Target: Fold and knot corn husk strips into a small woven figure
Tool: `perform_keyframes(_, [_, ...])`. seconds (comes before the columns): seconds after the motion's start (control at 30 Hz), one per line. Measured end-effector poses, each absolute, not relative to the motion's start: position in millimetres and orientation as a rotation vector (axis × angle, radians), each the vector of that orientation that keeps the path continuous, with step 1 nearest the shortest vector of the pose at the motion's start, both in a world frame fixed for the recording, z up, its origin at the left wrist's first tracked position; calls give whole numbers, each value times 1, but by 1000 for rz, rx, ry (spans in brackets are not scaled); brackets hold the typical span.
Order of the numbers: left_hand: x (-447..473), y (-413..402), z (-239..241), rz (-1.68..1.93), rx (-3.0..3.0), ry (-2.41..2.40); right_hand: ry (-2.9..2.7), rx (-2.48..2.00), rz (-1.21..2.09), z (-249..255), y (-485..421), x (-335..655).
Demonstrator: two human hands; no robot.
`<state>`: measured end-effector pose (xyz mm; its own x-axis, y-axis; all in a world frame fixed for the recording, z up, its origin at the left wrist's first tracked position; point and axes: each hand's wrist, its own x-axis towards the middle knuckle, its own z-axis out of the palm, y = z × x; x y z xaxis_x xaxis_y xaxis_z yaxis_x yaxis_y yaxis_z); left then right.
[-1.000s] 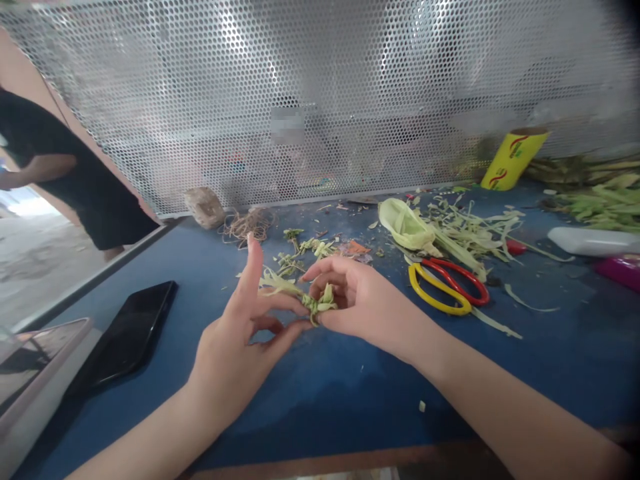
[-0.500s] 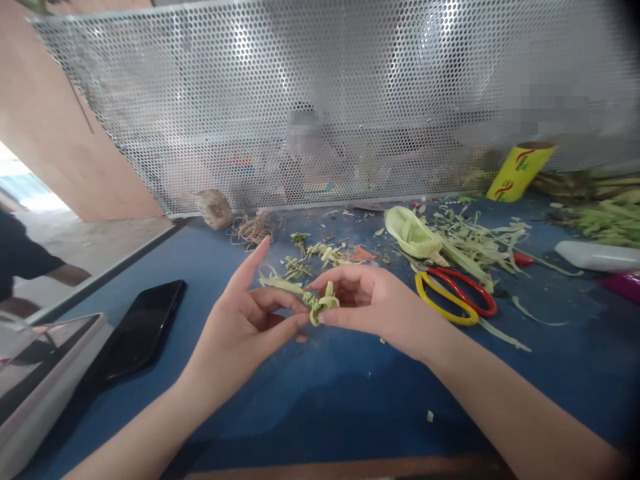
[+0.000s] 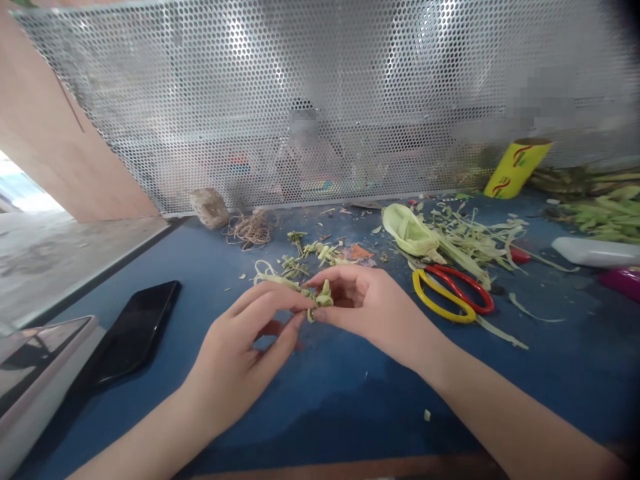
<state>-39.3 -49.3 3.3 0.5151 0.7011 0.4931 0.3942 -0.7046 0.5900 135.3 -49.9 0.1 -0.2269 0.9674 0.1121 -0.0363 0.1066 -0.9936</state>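
My left hand (image 3: 240,347) and my right hand (image 3: 367,303) meet over the blue table (image 3: 320,387). Both pinch a small knotted piece of pale green leaf strip (image 3: 320,299) between thumb and fingers. A thin strip trails from it to the left, over my left fingers. The piece hangs just above the table surface.
Yellow-and-red scissors (image 3: 453,293) lie right of my right hand, beside a heap of green leaf strips (image 3: 450,237). A black phone (image 3: 133,333) lies at the left, next to a grey tray (image 3: 35,373). A perforated metal screen (image 3: 320,100) closes the back. A yellow roll (image 3: 515,167) leans there.
My left index finger, stretched upward before, has folded down onto the leaf piece. The person in dark clothes at the far left has gone out of view.
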Motion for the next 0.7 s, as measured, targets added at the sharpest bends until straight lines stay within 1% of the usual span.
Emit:
perform_keyframes(0.23, [-41,-51,4,1118,2545,939,-1359,-977,1371,4,-56,134])
perform_keyframes(0.33, [-41,-52,5,1156,2491,975,-1339,-914,1419,6,-57,136])
perform_keyframes(0.5, [-38,-51,6,1180,2337,1067,-1172,-706,1597,7,-54,138])
perform_keyframes(0.7, [-38,-50,4,1170,2214,1106,-1204,-718,1564,1,-51,137])
